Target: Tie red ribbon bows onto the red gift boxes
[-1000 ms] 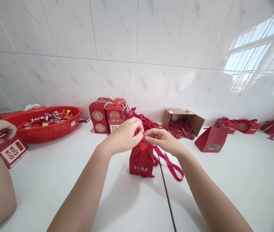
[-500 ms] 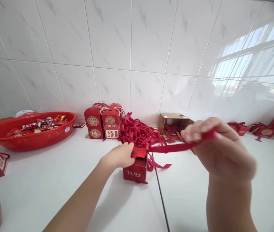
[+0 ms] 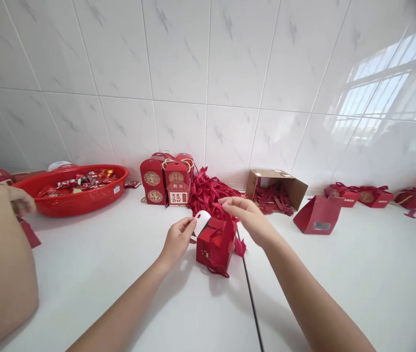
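Observation:
A small red gift box (image 3: 205,248) with gold lettering stands on the white table, its lid partly raised. My left hand (image 3: 179,238) is closed at the box's left, pinching the edge of a rounded flap (image 3: 201,222) whose white inner side shows. Above the box's right side, my right hand (image 3: 246,217) has its fingertips pinched on a red ribbon (image 3: 227,234). The ribbon runs down over the front of the box, with loose ends at the right and at the bottom. Directly behind lies a heap of red ribbons (image 3: 209,188).
Stacked red boxes (image 3: 152,181) stand left of the heap. A red basket (image 3: 72,203) of sweets and another person's arm (image 3: 2,264) are at the left. Rightward are an open cardboard box (image 3: 297,188), a red box with a window (image 3: 317,215) and several tied boxes (image 3: 374,196).
My right hand has come left and down to the box, and the ribbon now drapes over the box's front. The flap at my left hand now shows white. The view has shifted slightly.

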Action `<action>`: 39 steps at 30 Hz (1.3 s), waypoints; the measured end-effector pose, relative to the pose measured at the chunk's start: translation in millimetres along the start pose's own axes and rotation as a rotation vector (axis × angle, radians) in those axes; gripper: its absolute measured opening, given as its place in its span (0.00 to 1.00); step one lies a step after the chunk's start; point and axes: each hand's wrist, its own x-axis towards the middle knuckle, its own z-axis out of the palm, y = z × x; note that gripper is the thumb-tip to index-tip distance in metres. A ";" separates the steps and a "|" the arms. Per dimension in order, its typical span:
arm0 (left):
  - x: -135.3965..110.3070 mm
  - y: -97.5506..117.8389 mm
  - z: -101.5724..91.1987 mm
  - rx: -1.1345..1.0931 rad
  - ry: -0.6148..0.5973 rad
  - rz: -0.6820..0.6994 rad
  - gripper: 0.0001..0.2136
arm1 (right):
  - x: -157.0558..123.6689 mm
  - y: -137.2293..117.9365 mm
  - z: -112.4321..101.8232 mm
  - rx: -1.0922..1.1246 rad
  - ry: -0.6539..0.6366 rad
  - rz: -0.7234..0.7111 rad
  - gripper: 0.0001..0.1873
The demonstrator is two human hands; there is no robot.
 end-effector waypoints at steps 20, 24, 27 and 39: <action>-32.5 17.0 6.4 0.063 -0.068 0.089 0.11 | 10.1 43.7 23.4 -0.345 -0.151 0.150 0.10; -34.2 18.5 6.8 0.062 -0.074 0.094 0.11 | 8.6 39.9 23.4 -0.307 -0.157 0.172 0.11; -32.8 15.6 5.8 0.046 -0.091 0.103 0.11 | 7.3 36.1 24.0 -0.285 -0.198 0.157 0.10; -17.4 8.1 1.6 0.257 -0.204 0.128 0.14 | 2.8 29.8 19.8 -0.469 -0.068 -0.027 0.12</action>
